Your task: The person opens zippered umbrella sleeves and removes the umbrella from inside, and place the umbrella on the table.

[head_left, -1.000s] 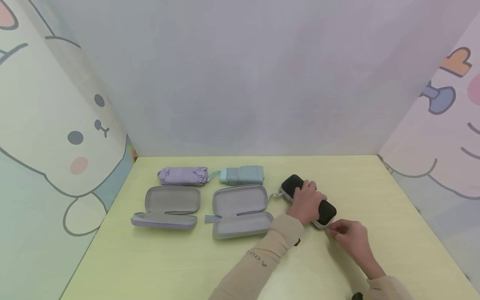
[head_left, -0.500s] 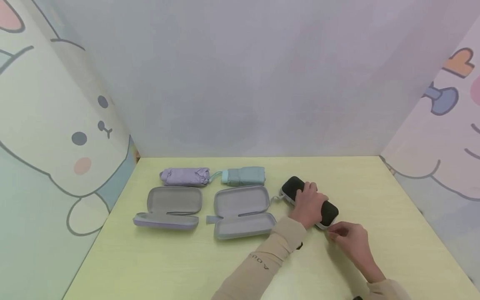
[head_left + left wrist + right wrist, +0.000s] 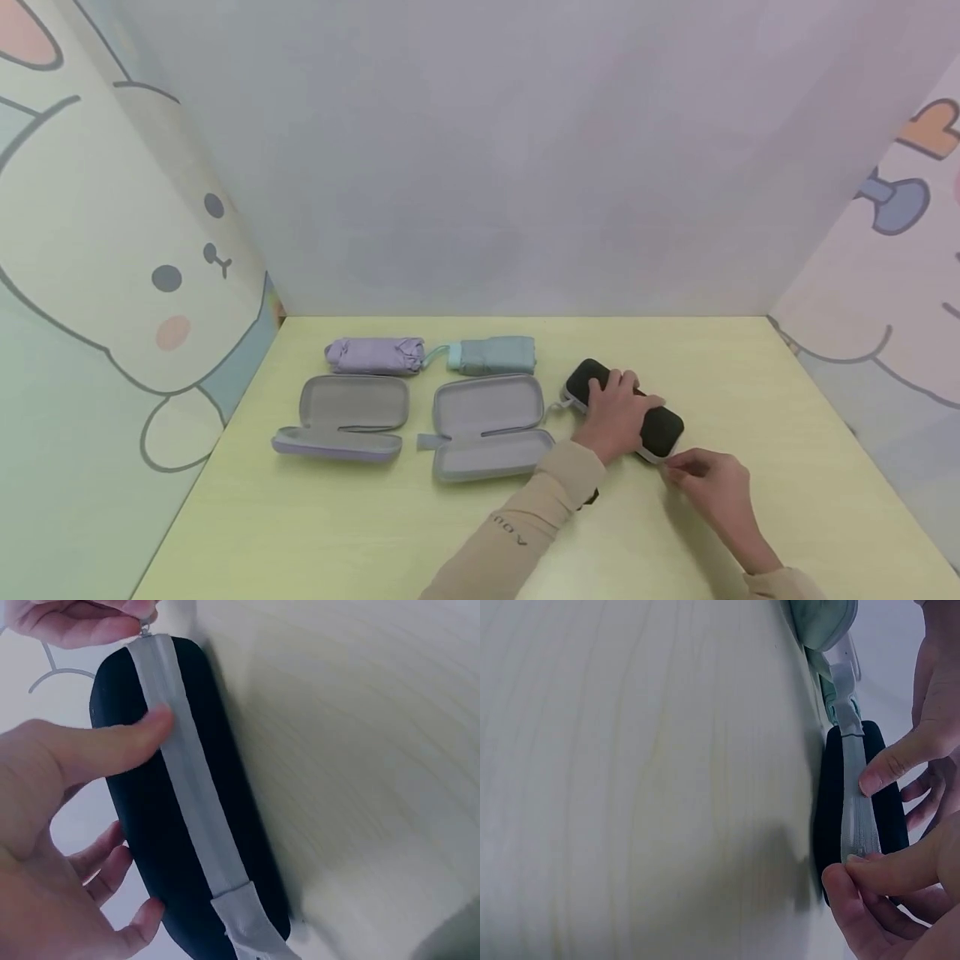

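A black hard-shell zip case [image 3: 662, 431] with a grey zipper band lies slanted on the table at the right; its halves are together in the left wrist view. My left hand [image 3: 617, 415] grips it from above, thumb [image 3: 142, 739] on the zipper band [image 3: 191, 780] and the other fingers on the far side. At the case's near-right end, my right hand [image 3: 717, 490] pinches the small metal zipper pull [image 3: 145, 628] between thumb and index finger. In the right wrist view, those fingertips hide most of the pull. A grey strap [image 3: 251, 919] extends from the case's other end.
Two similar cases lie unfolded to the left: a lilac one [image 3: 337, 450] and a pale grey-green one [image 3: 491, 458]. Behind them rest a folded purple umbrella [image 3: 377, 356] and a folded teal umbrella [image 3: 497, 356]. Printed panels and a pale wall [image 3: 510, 167] enclose the table.
The head view has shifted slightly, moving the whole scene a little to the right. Both hands keep nearly the same places on the black case, the right at its near end.
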`<control>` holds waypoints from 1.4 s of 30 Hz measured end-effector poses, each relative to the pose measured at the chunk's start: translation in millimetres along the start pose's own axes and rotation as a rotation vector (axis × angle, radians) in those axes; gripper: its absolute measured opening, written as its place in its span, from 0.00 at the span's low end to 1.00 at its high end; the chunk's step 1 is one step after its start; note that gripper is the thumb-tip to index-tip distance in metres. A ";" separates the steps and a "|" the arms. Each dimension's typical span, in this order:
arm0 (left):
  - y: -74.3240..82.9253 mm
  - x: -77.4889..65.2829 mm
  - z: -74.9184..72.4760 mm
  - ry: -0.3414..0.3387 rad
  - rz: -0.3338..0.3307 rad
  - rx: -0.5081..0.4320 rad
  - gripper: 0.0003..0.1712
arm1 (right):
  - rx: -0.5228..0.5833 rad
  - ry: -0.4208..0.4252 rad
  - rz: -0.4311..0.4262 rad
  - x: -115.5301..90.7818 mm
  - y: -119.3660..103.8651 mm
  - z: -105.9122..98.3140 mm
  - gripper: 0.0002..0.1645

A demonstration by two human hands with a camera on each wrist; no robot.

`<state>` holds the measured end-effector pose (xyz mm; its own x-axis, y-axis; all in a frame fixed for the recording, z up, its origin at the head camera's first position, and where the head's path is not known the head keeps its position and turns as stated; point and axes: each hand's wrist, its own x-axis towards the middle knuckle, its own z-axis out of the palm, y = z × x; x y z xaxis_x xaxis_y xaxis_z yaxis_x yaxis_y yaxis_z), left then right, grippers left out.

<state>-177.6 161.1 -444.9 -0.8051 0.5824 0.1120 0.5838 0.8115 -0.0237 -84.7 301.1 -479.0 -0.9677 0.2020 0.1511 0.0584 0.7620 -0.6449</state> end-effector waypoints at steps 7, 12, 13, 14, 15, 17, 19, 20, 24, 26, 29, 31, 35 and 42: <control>-21.5 1.5 0.2 -0.029 -0.035 -0.066 0.35 | 0.009 0.017 -0.024 -0.3 0.9 -0.5 0.06; -36.4 0.1 -0.1 -0.062 -0.090 -0.135 0.37 | -0.007 0.048 -0.044 0.2 3.0 -3.1 0.07; -38.3 -0.5 -0.2 -0.070 -0.094 -0.149 0.37 | -0.017 0.054 -0.046 0.3 3.5 -3.9 0.07; -40.0 -1.1 -0.5 -0.075 -0.097 -0.165 0.37 | -0.024 0.059 -0.046 0.6 4.1 -4.6 0.07; -41.4 -1.6 -0.7 -0.078 -0.095 -0.183 0.37 | -0.031 0.064 -0.047 1.0 4.9 -5.3 0.06; -43.8 -2.1 -0.8 -0.077 -0.083 -0.209 0.37 | -0.039 0.071 -0.045 1.7 5.9 -6.4 0.06; -46.0 -2.3 -0.6 -0.071 -0.067 -0.220 0.37 | -0.037 0.071 -0.040 2.8 6.4 -6.9 0.05; -47.2 -2.3 -0.3 -0.065 -0.061 -0.231 0.36 | -0.034 0.071 -0.036 3.2 6.6 -7.0 0.04; -51.7 -2.1 1.9 -0.068 -0.050 -0.263 0.36 | -0.033 0.069 -0.018 4.4 7.9 -7.5 0.03; -53.3 -2.3 2.9 -0.073 -0.051 -0.288 0.36 | -0.038 0.074 -0.011 4.7 9.0 -7.8 0.03; -54.3 -3.0 3.7 -0.079 -0.051 -0.321 0.36 | -0.045 0.082 -0.009 4.6 10.7 -8.8 0.04; -54.6 -3.5 3.7 -0.074 -0.053 -0.339 0.35 | -0.049 0.084 -0.008 4.3 11.5 -9.8 0.04; -55.1 -4.2 2.3 -0.070 -0.070 -0.370 0.35 | -0.047 0.078 0.004 3.5 11.8 -11.9 0.04; -57.8 -3.2 1.8 -0.074 -0.101 -0.395 0.34 | -0.045 0.046 0.027 1.1 10.1 -13.0 0.03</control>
<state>-208.9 112.5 -445.6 -0.8572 0.5145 0.0222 0.4854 0.7927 0.3689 -81.9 317.0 -475.6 -0.9533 0.2503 0.1691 0.0963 0.7825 -0.6151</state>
